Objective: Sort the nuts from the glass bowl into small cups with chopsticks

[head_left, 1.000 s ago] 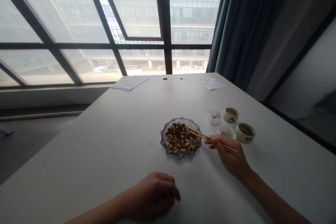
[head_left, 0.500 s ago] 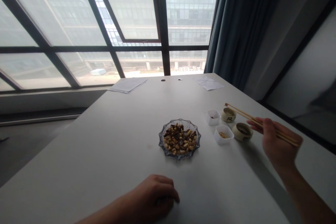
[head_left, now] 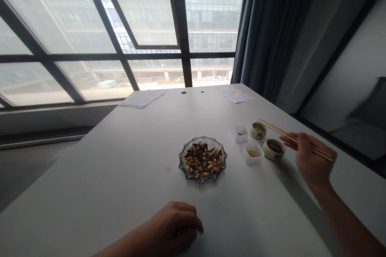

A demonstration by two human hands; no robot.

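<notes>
My right hand [head_left: 315, 158] grips a pair of wooden chopsticks [head_left: 280, 131]. Their slightly parted tips are by the far side of the farther cream cup [head_left: 258, 130], and I see nothing held between them. Nearer my fingers stands a second cream cup [head_left: 274, 150] with dark contents. Beside the cups are two small white plastic containers: the farther container [head_left: 240, 135] has a few dark bits, the nearer container [head_left: 252, 154] yellowish pieces. My left hand [head_left: 179, 225] rests on the table, loosely curled, nothing visible in it. Ahead of it sits a scalloped glass bowl [head_left: 181, 170] of mixed nuts and seeds.
The white table [head_left: 120, 176] reaches toward large windows [head_left: 153, 72]. At its far end lie stacked papers [head_left: 141, 99] on the left and crumpled paper [head_left: 237, 95] on the right. A dark curtain [head_left: 262, 36] hangs behind the right side.
The chopstick tips are slightly parted now; before, they were together with a small reddish bit apparently at the end. The view has turned a little right. My left hand stays on the table.
</notes>
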